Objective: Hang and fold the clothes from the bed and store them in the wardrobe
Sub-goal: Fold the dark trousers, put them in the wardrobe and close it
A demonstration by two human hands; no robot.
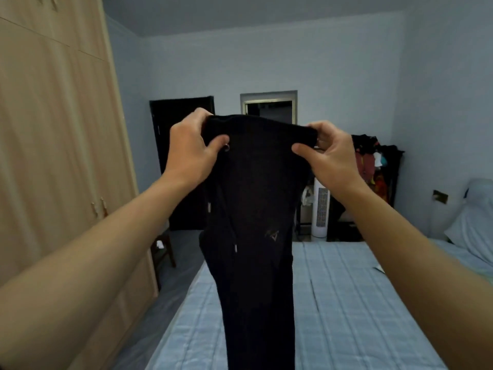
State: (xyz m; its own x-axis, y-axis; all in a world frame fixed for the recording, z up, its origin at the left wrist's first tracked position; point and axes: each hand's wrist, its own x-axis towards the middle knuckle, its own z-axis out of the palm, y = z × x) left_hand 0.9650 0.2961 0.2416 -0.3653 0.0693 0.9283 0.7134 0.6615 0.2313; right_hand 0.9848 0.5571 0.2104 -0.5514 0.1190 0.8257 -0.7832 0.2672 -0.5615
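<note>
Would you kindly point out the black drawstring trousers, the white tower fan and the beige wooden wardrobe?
Black drawstring trousers (256, 263), head view: the hanging leg fabric.
White tower fan (321, 206), head view: its slotted front grille.
Beige wooden wardrobe (53, 142), head view: a closed door panel.

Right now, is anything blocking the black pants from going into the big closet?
Yes. The wardrobe on the left has its doors closed, so they block the way. Both the left hand and right hand grip the black pants above the bed.
</note>
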